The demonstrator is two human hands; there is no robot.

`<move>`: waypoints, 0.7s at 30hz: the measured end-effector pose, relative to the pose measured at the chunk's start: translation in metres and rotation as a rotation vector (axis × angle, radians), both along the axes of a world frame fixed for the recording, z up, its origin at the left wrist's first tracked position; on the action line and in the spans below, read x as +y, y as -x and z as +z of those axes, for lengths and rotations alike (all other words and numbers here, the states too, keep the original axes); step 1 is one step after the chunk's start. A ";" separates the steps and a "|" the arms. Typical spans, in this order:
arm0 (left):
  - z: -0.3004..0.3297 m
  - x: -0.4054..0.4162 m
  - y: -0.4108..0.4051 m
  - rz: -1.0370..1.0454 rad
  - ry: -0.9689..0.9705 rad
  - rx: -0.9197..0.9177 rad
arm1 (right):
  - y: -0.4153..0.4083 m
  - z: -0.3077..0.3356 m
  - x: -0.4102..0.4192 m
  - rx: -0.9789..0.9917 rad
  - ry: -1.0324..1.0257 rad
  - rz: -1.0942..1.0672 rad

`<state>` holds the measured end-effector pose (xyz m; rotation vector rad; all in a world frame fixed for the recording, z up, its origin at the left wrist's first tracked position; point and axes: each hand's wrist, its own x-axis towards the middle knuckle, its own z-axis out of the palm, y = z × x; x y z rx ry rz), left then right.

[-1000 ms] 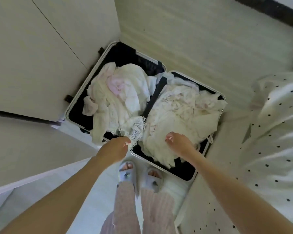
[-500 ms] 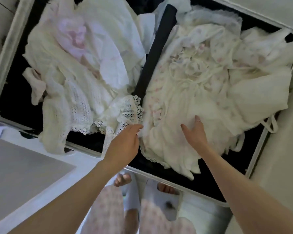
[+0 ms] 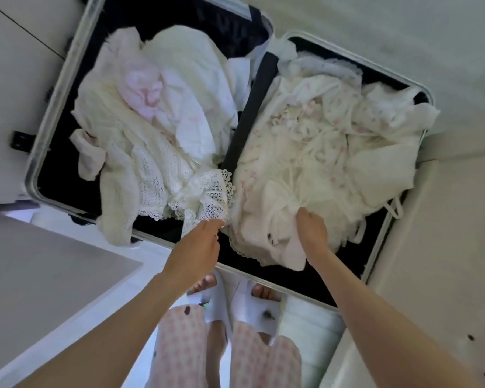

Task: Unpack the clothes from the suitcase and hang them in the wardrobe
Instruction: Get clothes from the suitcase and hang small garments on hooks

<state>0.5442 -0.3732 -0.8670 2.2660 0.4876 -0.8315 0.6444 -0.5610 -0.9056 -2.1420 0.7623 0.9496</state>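
- Below, an open suitcase (image 3: 57,107) flat on the floor, both halves side by side, long axis running from lower left to upper right, black lining, silver rim, dark strap (image 3: 249,113) down the middle.
- In the left half, a heap of white and cream clothes (image 3: 157,113), one pale pink piece near the top, a lace-edged top (image 3: 207,191) spilling toward the near rim.
- Left hand (image 3: 196,253) at the near rim, fingers close together, fingertips pinching the hem of the lace-edged top.
- In the right half, a cream dress (image 3: 305,152) with small pink flowers and tangled ties, bunched up and drooping over the near edge.
- Right hand (image 3: 311,231) curled tight, gripping a gathered fold of the cream dress.
- Nearest, white slippers (image 3: 247,309) just beside the suitcase rim.
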 end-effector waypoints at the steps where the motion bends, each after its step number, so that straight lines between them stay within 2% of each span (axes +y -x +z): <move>1: 0.015 0.000 0.003 -0.006 0.001 0.008 | 0.002 0.016 -0.001 0.002 -0.009 -0.001; 3: 0.050 0.001 0.010 -0.003 0.001 0.023 | 0.005 0.057 0.000 -0.003 -0.064 -0.002; 6: 0.118 0.000 0.016 0.023 0.015 0.045 | 0.005 0.137 0.004 0.024 -0.238 -0.143; 8: 0.163 -0.001 0.017 0.042 0.018 0.027 | 0.001 0.187 0.005 0.072 -0.294 -0.135; 14: 0.288 -0.002 0.033 0.234 0.051 -0.034 | 0.010 0.335 0.016 0.095 -0.361 0.170; 21: 0.379 -0.015 0.100 0.519 0.084 -0.111 | 0.049 0.456 0.040 0.179 -0.427 0.542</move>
